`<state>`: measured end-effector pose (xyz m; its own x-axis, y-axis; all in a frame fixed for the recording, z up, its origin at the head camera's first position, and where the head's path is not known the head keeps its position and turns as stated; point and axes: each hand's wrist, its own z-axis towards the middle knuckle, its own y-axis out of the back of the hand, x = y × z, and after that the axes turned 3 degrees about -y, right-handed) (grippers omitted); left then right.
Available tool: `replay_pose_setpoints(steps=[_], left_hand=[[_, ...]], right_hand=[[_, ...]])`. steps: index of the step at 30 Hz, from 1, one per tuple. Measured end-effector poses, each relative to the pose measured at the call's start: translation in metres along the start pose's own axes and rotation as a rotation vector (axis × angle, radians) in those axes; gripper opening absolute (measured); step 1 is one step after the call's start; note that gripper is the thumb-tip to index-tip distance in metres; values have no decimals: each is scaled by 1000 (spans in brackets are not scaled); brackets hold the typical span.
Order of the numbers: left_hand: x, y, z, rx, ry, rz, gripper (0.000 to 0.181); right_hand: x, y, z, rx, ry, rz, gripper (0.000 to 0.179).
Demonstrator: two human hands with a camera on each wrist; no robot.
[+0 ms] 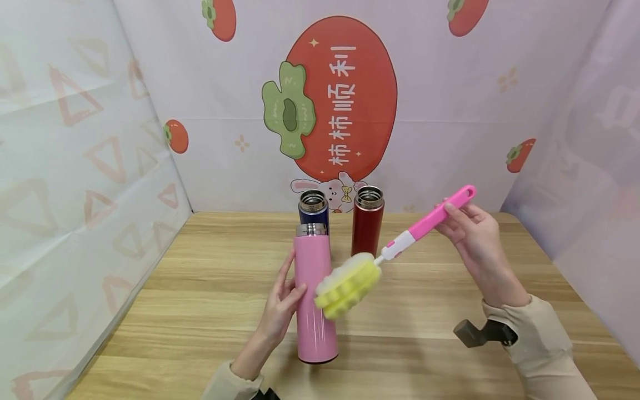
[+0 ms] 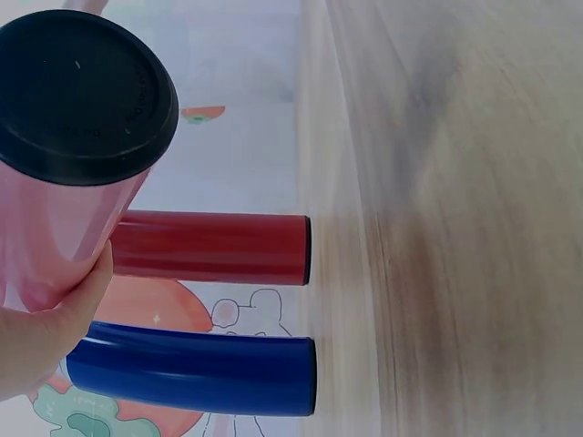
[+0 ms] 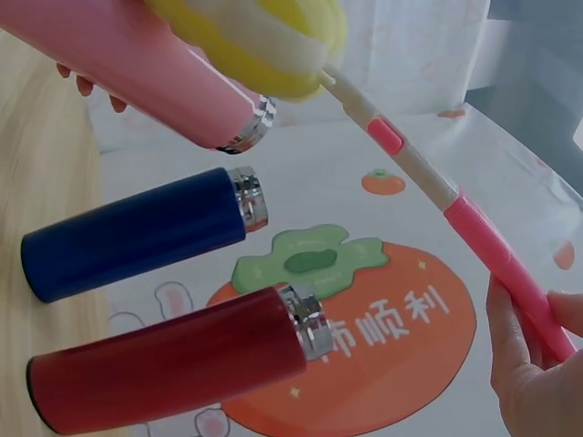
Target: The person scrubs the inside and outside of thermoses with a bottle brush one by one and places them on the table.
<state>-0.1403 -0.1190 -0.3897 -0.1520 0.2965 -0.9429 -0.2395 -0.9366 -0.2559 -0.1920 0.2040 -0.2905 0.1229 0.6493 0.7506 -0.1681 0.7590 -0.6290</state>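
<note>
A pink thermos bottle (image 1: 315,311) with a bare metal neck is gripped by my left hand (image 1: 282,305), thumb across its front. In the left wrist view its black base (image 2: 86,96) faces the camera, lifted off the table. My right hand (image 1: 472,236) pinches the pink handle of a bottle brush (image 1: 432,219), also seen in the right wrist view as a brush handle (image 3: 496,246). The brush's yellow and white sponge head (image 1: 347,283) slants down to the left, overlapping the pink bottle's right side in the head view; whether they touch I cannot tell.
Behind the pink bottle a blue bottle (image 1: 314,205) and a red bottle (image 1: 368,225) stand upright, both lidless. The wooden table (image 1: 210,311) is bordered by a printed cloth backdrop (image 1: 230,155) at the back and sides.
</note>
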Motion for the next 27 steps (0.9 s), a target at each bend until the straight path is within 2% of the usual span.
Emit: replay_pose_setpoints(steps=[6,9,16,19,27], left_hand=[[2,1,-1,8,6,-1,67],[2,2,-1,20,1,5,67],[3,3,-1,24,-18,20,67],[1,3,0,12,-22,20,67],[-6,6,3,-67,-35,12,67]], right_hand=[[7,-4,7,-59,60,75,12],[9,-6,9,-94,97,80,13],[10,-5,7,-132,132,139,13],[11,-4,5,-132,132,141,13],[13,2,-5,-99,113,169,14]])
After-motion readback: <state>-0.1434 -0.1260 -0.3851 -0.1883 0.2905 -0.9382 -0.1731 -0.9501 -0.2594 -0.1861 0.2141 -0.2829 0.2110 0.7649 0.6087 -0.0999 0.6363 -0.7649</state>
